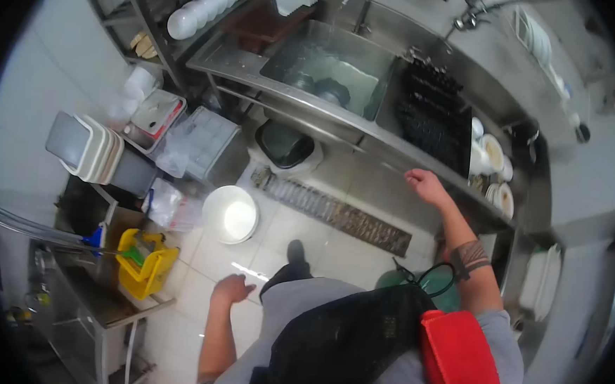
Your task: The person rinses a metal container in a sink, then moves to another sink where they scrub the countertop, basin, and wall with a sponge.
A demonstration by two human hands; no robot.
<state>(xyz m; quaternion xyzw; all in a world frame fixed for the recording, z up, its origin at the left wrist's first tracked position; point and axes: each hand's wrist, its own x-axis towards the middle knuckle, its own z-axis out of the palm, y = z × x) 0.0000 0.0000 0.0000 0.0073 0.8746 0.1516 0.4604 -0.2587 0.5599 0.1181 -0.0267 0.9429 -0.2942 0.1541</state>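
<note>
Left of center in the frame, a white bucket (231,215) stands upright on the tiled floor (284,227), its open mouth facing the camera. Below it and near it, the left hand (232,288) hangs in the air, thumb apart and fingers loosely bent in an open, relaxed posture. Right of center, the right hand (427,187) is raised near the front edge of the steel surface (306,98); its fingers bend inward, though whether they are fully closed cannot be told. Between the bucket and the right hand, a metal floor grate (331,211) runs diagonally. Just above the bucket is a container with a dark top (286,145), beneath the sink. At upper center, water runs from a curved faucet (361,16) into the sink (350,75), where dark round items (332,92) lie. Black racks (432,115) occupy the section right of the sink, with stacked white dishes (491,154) beyond them. A yellow mop bucket (146,265) stands at lower left. At lower right, a red cloth (462,360) lies against the person's clothing, beside a black apron (355,336).
</note>
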